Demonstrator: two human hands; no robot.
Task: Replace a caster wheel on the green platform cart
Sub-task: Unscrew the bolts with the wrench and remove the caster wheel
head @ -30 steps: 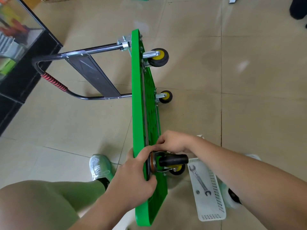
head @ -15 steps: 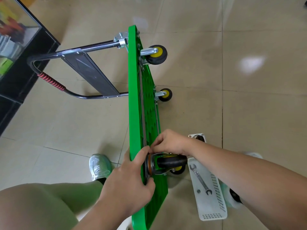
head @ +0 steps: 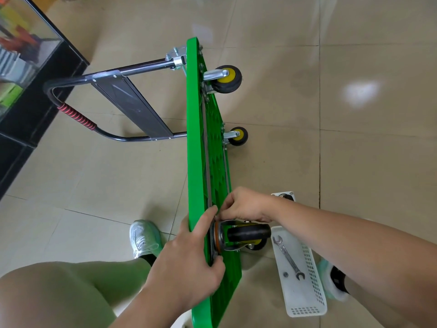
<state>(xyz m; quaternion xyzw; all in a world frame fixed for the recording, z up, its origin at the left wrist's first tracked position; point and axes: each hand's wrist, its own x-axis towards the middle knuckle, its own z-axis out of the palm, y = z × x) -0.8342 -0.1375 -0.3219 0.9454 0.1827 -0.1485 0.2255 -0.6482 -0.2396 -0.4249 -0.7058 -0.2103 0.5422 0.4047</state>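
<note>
A beige tiled floor (head: 354, 162) fills the view. There is wide open room from 12 to 3 o'clock. A narrower stretch at 8 o'clock lies between the cart and the black cabinet (head: 35, 110), which runs along the 9 to 10 o'clock edge.

The green plastic platform cart (head: 195, 138) stands on its long edge from 12 to 6 o'clock, with its underside facing 3. Its black tubular handle (head: 132, 67) juts toward 9, and the bend is close to the cabinet.

A white perforated plastic basket (head: 305, 299) lies on the floor at 5 o'clock, near the cart's near end. It holds a silver open-ended wrench (head: 287, 256).

At 6 o'clock the left hand (head: 186, 263) wraps over the cart's top edge. Its fingers curl onto the mounting plate of a black caster wheel with a yellow hub (head: 248, 233), and its index finger stretches along the edge. The right hand (head: 246, 204), fingers bunched, pinches at that plate's top corner. What sits between the fingertips is hidden.

Two fitted casters (head: 227, 79) project toward 3 at the far end.
</note>
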